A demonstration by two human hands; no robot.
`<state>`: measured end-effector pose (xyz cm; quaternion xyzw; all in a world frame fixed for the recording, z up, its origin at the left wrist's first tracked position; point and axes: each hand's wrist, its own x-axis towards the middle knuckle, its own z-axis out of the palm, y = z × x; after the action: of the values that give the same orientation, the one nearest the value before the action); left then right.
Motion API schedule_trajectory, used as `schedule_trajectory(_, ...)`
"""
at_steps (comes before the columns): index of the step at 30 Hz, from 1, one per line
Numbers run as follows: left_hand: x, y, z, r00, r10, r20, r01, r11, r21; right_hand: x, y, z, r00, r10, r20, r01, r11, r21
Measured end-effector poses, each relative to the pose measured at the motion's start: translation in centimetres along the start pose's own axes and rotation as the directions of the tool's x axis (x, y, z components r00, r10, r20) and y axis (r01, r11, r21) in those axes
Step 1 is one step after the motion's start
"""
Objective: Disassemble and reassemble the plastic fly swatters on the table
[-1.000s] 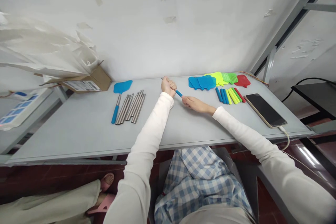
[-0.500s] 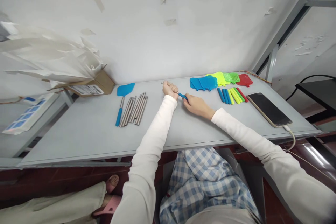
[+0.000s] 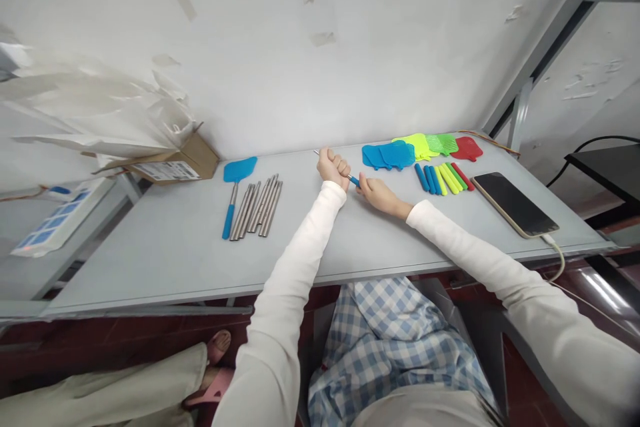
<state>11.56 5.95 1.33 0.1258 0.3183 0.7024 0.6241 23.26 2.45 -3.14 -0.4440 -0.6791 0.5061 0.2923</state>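
My left hand [image 3: 333, 170] is wrapped in a fist round a thin metal rod, whose tip [image 3: 316, 152] pokes out beyond it. On the rod's near end is a blue handle sleeve [image 3: 354, 180], which my right hand [image 3: 381, 197] grips. Most of the rod and part of the sleeve are hidden by my fingers. To the left lies a whole blue fly swatter [image 3: 231, 207] beside several metal rods [image 3: 256, 208]. To the right, several loose handle sleeves [image 3: 444, 179] in blue, yellow, green and red lie below blue swatter heads [image 3: 389, 156].
Yellow [image 3: 419, 147], green [image 3: 443, 143] and red swatter heads [image 3: 467, 149] overlap along the wall. A phone [image 3: 515, 203] on a white cable lies at the table's right. A cardboard box [image 3: 175, 163] stands at the left end. Another person's leg and pink sandal [image 3: 215, 387] show below left.
My left hand has shifted slightly right, closer to my right hand. Less of the blue sleeve shows between them. Both hands still grip.
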Motion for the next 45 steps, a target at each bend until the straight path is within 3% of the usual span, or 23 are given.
schedule_trajectory(2, -0.2, 0.0, 0.3, 0.996, 0.07, -0.051, -0.071, 0.997, -0.025, 0.1, -0.2, 0.2, 0.977, -0.099, -0.189, 0.032, 0.944, -0.33)
schedule_trajectory(4, -0.2, 0.1, 0.4, 0.988, 0.106, -0.109, -0.111, 0.993, -0.044, 0.2, -0.6, 0.3, 0.937, -0.207, -0.281, -0.015, 0.78, -0.625)
schedule_trajectory(7, 0.0, 0.4, 0.1, 0.983, 0.097, -0.156, -0.106, 0.993, -0.048, 0.1, -1.0, 0.6, 0.938, -0.228, -0.261, -0.063, 0.631, -0.774)
schedule_trajectory(10, 0.4, 0.8, -0.5, 0.98, 0.086, -0.181, -0.093, 0.995, -0.028, 0.4, -1.1, 0.9, 0.956, -0.22, -0.193, -0.008, 0.639, -0.769)
schedule_trajectory(12, 0.8, 1.1, -0.7, 0.977, 0.096, -0.19, -0.099, 0.995, -0.006, 0.8, -1.1, 1.0, 0.966, -0.217, -0.142, 0.06, 0.722, -0.69)
schedule_trajectory(15, 1.0, 1.5, -0.7, 0.98, 0.105, -0.169, -0.103, 0.994, 0.018, 1.3, -1.2, 0.9, 0.979, -0.185, -0.084, 0.131, 0.892, -0.432)
schedule_trajectory(18, 0.9, 1.8, -0.3, 0.993, 0.058, -0.104, -0.057, 0.998, 0.017, 1.3, -1.6, 0.2, 0.995, -0.015, 0.103, 0.019, 0.999, -0.033)
schedule_trajectory(21, 0.5, 2.0, 0.2, 1.0, 0.008, -0.009, -0.008, 1.0, 0.005, 0.9, -1.9, -1.0, 0.897, 0.149, 0.415, -0.275, 0.925, 0.263)
schedule_trajectory(23, 0.4, 2.0, 0.3, 0.998, -0.02, 0.057, 0.02, 1.0, 0.001, 0.6, -1.9, -1.5, 0.836, 0.16, 0.525, -0.382, 0.856, 0.348)
schedule_trajectory(24, 0.4, 2.0, 0.3, 0.996, -0.035, 0.082, 0.035, 0.999, 0.001, 0.5, -1.7, -1.5, 0.831, 0.14, 0.538, -0.387, 0.84, 0.38)
schedule_trajectory(28, 0.7, 2.2, -0.2, 0.995, -0.057, 0.076, 0.059, 0.998, -0.027, 0.3, -1.1, -0.8, 0.915, 0.05, 0.399, -0.224, 0.888, 0.402)
schedule_trajectory(30, 0.8, 2.3, -0.5, 0.998, -0.036, 0.059, 0.039, 0.998, -0.049, 0.5, -0.9, -0.4, 0.963, 0.034, 0.266, -0.112, 0.953, 0.283)
schedule_trajectory(33, 0.9, 2.2, -0.7, 0.999, 0.015, 0.033, -0.013, 0.997, -0.08, 0.9, -0.7, -0.3, 0.996, -0.012, 0.09, 0.005, 0.997, 0.075)
schedule_trajectory(35, 0.9, 2.1, -0.7, 0.998, 0.056, 0.019, -0.054, 0.993, -0.103, 1.2, -0.6, -0.6, 0.992, -0.121, -0.026, 0.119, 0.989, -0.089)
schedule_trajectory(38, 0.8, 2.0, -0.7, 0.995, 0.097, 0.012, -0.094, 0.989, -0.117, 1.4, -0.5, -0.9, 0.933, -0.325, -0.155, 0.247, 0.89, -0.384)
schedule_trajectory(41, 0.9, 2.1, -1.0, 0.994, 0.109, -0.015, -0.11, 0.988, -0.11, 1.4, -0.6, -0.5, 0.906, -0.37, -0.208, 0.2, 0.804, -0.56)
schedule_trajectory(45, 1.5, 2.3, -1.8, 0.988, 0.126, -0.085, -0.138, 0.979, -0.148, 1.3, -0.9, 0.5, 0.901, -0.369, -0.229, 0.132, 0.735, -0.665)
